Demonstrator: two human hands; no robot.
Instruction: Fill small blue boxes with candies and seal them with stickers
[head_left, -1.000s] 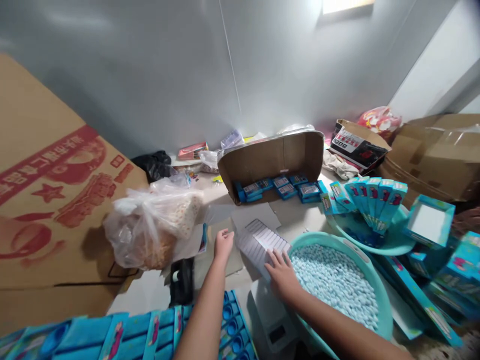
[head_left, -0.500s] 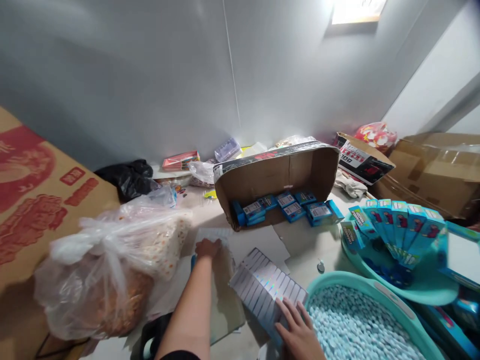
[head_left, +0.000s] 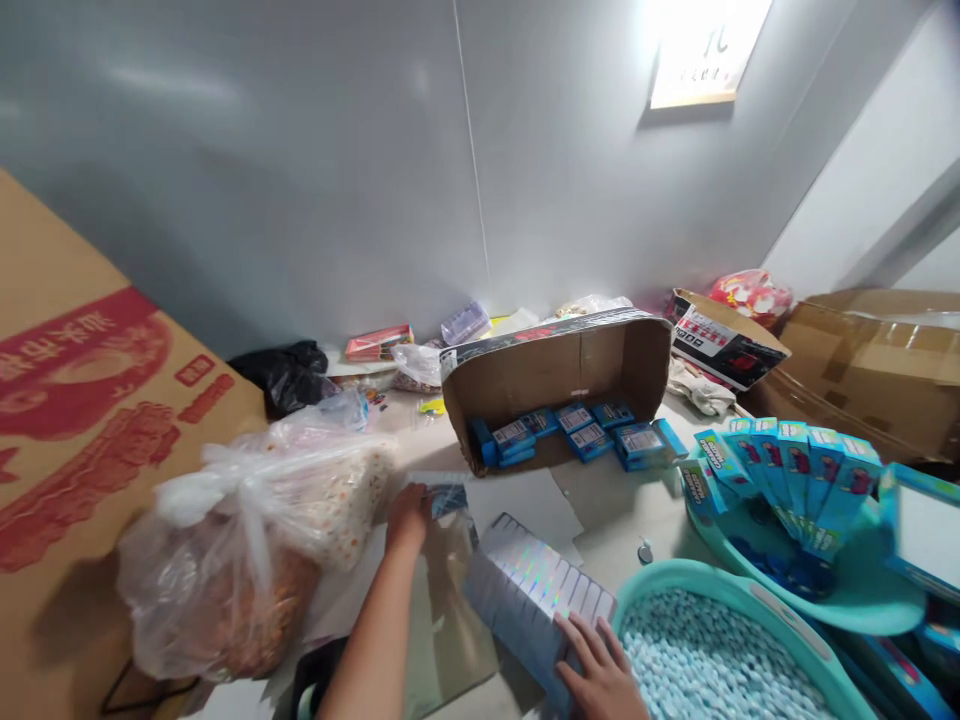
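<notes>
Left hand point(head_left: 409, 517): fingers closed on a small blue packet point(head_left: 448, 497), held just above the surface point(head_left: 615, 505), right of a clear plastic bag point(head_left: 255, 540) of pale contents. Right hand point(head_left: 600, 680): laid flat, fingers spread, on the near end of a fanned row of holographic white cards point(head_left: 534, 588), touching a teal basin point(head_left: 739, 600) of pale blue pellets. Farther off: open cardboard box point(head_left: 555, 370) holding blue packets.

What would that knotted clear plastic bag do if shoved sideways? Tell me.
The clear plastic bag looks floppy, its film wrinkled and slumped, so it would likely deform rather than slide cleanly. It bulges full, so probably bulky. Knotted on top, spilling seems unlikely. The left hand is beside it.
</notes>
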